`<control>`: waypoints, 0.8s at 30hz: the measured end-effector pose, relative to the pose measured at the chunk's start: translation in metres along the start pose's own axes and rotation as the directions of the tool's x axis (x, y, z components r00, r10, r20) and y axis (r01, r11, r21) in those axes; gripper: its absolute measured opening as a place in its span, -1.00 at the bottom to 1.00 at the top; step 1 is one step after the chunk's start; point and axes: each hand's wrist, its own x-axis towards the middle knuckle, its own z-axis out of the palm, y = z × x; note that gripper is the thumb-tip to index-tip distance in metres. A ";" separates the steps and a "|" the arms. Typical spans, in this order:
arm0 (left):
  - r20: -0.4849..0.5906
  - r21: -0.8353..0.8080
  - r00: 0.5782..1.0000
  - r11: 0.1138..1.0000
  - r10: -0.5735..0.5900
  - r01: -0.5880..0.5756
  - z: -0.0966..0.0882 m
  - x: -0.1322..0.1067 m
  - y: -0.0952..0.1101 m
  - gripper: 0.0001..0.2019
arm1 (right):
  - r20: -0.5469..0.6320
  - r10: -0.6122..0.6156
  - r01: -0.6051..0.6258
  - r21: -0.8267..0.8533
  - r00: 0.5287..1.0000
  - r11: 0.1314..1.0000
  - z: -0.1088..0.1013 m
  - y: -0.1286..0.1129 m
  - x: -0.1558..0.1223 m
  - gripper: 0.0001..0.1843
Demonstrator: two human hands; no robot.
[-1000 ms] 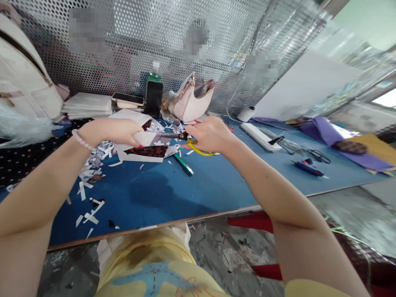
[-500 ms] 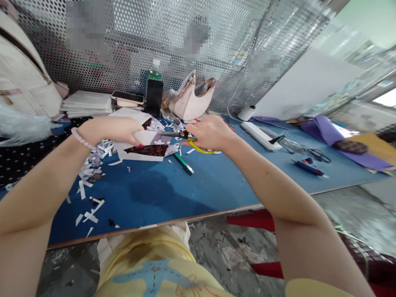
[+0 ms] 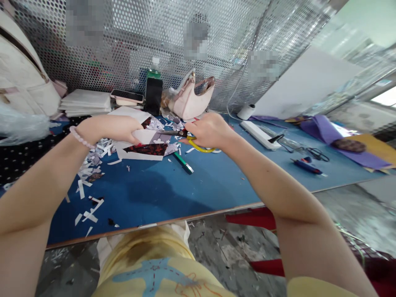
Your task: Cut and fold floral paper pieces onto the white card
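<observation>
My left hand [image 3: 109, 128] grips the left edge of a white sheet of paper [image 3: 145, 137] with a dark red patterned print on it, held just above the blue table [image 3: 161, 189]. My right hand [image 3: 210, 131] is closed on yellow-handled scissors [image 3: 198, 146]; their blades point left into the paper near its top edge. A pale bead bracelet sits on my left wrist. Below the paper lies a green pen [image 3: 183, 161].
White paper scraps [image 3: 89, 173] litter the left of the table. At the back stand a stack of white sheets [image 3: 85, 102], a phone [image 3: 126, 96], a green-capped bottle [image 3: 154, 74] and a pink handbag [image 3: 188, 101]. A power strip [image 3: 258, 134], black scissors [image 3: 315, 153] and purple sheets [image 3: 337, 138] lie right.
Both hands hold the same grip and the blades stay in the paper. The view has shifted slightly; hands and paper sit a little higher in the picture.
</observation>
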 end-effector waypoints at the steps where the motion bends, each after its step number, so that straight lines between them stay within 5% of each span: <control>1: 0.009 0.002 1.000 1.000 -0.006 0.006 0.000 0.000 0.000 -0.67 | -0.003 0.001 -0.001 0.005 1.000 1.000 0.001 0.000 0.000 -0.39; 24: 0.003 -0.003 0.999 0.999 -0.032 0.032 -0.001 -0.001 0.003 -0.65 | -0.038 -0.018 0.020 0.065 0.999 0.998 -0.002 0.002 0.003 -0.45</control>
